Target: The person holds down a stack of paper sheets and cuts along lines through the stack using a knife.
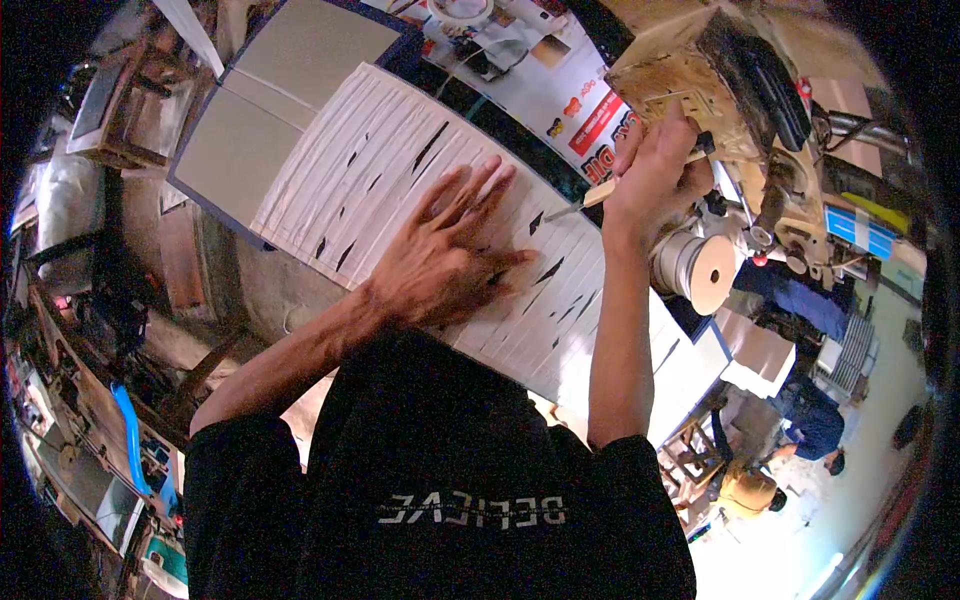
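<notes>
A long panel (330, 150) of pale strips with several dark slits lies across the work surface in front of me. My left hand (455, 245) rests on the strips with its fingers spread and holds nothing. To the right, my right hand (655, 175) is closed around the light handle of a thin tool (598, 192). The tool's thin tip points left, over the panel's far edge near a dark slit. Beside my right forearm stands a spool (712, 275) of pale cord.
Behind the spool are a wooden box (685, 75) and a wooden bench with tools. A printed banner (595, 120) lies beyond the panel. Grey board sections (240, 150) are at the panel's left end. Two people (745, 492) are at lower right.
</notes>
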Motion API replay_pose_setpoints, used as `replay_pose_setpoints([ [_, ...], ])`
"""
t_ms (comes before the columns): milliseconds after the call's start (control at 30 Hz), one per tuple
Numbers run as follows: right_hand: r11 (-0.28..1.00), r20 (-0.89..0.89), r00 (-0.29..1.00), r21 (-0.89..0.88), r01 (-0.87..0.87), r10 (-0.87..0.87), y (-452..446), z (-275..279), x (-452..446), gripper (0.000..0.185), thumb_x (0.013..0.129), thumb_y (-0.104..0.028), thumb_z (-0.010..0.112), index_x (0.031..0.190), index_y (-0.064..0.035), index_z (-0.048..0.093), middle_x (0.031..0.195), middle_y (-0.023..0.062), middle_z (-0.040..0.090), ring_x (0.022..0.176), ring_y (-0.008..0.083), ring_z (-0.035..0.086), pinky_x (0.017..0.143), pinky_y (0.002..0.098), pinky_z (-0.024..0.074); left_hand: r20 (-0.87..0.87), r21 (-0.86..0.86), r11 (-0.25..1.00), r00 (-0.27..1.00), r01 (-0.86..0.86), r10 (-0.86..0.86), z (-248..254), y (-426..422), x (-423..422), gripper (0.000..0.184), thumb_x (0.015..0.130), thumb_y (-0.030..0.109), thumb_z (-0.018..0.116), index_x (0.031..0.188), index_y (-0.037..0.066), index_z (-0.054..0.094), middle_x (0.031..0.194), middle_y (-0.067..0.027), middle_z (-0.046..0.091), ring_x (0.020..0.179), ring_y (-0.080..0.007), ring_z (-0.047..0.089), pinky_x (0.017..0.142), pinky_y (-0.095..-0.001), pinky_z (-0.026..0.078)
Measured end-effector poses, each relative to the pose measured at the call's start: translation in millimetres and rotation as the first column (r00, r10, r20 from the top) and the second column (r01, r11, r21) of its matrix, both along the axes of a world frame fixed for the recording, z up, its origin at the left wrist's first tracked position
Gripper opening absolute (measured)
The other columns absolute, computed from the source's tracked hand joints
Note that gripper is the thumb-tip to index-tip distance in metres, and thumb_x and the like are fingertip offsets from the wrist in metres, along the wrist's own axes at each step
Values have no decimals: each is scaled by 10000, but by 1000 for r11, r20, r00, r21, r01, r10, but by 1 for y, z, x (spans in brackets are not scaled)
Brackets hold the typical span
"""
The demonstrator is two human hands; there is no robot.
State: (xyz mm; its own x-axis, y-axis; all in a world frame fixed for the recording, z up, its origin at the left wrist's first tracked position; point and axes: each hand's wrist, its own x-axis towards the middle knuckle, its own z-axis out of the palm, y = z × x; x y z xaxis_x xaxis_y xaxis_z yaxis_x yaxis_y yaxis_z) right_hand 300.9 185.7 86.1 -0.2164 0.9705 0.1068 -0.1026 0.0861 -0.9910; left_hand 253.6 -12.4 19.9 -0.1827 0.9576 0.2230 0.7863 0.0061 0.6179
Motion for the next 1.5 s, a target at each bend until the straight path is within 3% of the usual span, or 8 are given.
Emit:
replay_pose_setpoints([
  [267, 951, 194, 980, 308, -11, -52, 12, -49, 4, 343, 952, -273, 632, 1042, 57, 656, 872, 160, 710, 780, 274, 664, 727, 427, 503, -7, -11, 1000, 1000, 17, -17, 2, 1, -1, 395, 830, 422, 682, 1211, 325, 721, 1618, -191, 261, 1526, -309, 177, 1242, -477, 118],
  [667, 759, 155, 951, 642, 109, -267, 28, -38, -12, 406, 935, -236, 613, 618, 5, 536, 536, -24, 468, 560, 69, 456, 518, 301, 352, -19, -44, 997, 998, 61, -61, 3, -1, -5, 417, 819, 443, 690, 1222, 338, 714, 1633, -194, 218, 1525, -340, 171, 1231, -483, 124],
  [800, 505, 39, 950, 853, 131, -311, 55, -15, 5, 260, 963, -275, 630, 967, -15, 645, 732, 39, 580, 582, 138, 517, 526, 313, 408, -30, 20, 998, 998, 59, -58, 3, 0, -5, 416, 825, 409, 704, 1230, 314, 713, 1627, -203, 230, 1518, -370, 183, 1211, -506, 151],
  [900, 960, -379, 892, 223, -172, 248, 43, -11, 29, 481, 970, -455, 571, 1213, -39, 578, 940, 53, 573, 749, 153, 538, 616, 276, 446, -75, 67, 994, 994, 83, -78, -2, -4, -9, 422, 832, 366, 717, 1240, 262, 710, 1615, -202, 261, 1505, -373, 223, 1198, -513, 178],
  [1033, 815, 116, 970, 568, 110, -212, 10, -8, 31, 302, 972, -315, 604, 826, -60, 675, 650, -17, 609, 558, 119, 569, 539, 313, 456, -119, 74, 996, 992, 56, -47, -28, 0, -10, 534, 856, 271, 718, 1356, 116, 614, 1586, -172, 349, 1495, -334, 273, 1190, -532, 201],
  [1200, 733, 862, 473, 439, -520, -182, -2, -31, 88, 426, 918, -494, 648, 1076, -98, 669, 652, 131, 636, 631, 313, 678, 605, 433, 540, -402, -174, 984, 908, 48, -115, -2, -1, -6, 694, 903, 382, 662, 1500, 105, 441, 1614, -169, 287, 1513, -332, 216, 1215, -535, 130],
  [1333, 805, 881, 446, 376, -459, -158, -26, -58, 107, 611, 753, -581, 760, 1092, -78, 688, 1199, 267, 577, 886, 395, 684, 741, 503, 561, -442, -324, 933, 847, 157, -296, 17, 4, 5, 831, 858, 546, 658, 1533, 146, 384, 1635, -165, 225, 1524, -356, 159, 1203, -591, 54],
  [1500, 888, 902, 413, 84, -451, 125, -19, -50, 117, 546, 679, -565, 819, 921, -80, 745, 1019, 196, 670, 899, 363, 690, 741, 477, 560, -398, -328, 938, 883, 115, -247, 28, 12, 20, 796, 819, 550, 700, 1474, 171, 454, 1620, -170, 254, 1508, -383, 178, 1183, -621, 63],
])
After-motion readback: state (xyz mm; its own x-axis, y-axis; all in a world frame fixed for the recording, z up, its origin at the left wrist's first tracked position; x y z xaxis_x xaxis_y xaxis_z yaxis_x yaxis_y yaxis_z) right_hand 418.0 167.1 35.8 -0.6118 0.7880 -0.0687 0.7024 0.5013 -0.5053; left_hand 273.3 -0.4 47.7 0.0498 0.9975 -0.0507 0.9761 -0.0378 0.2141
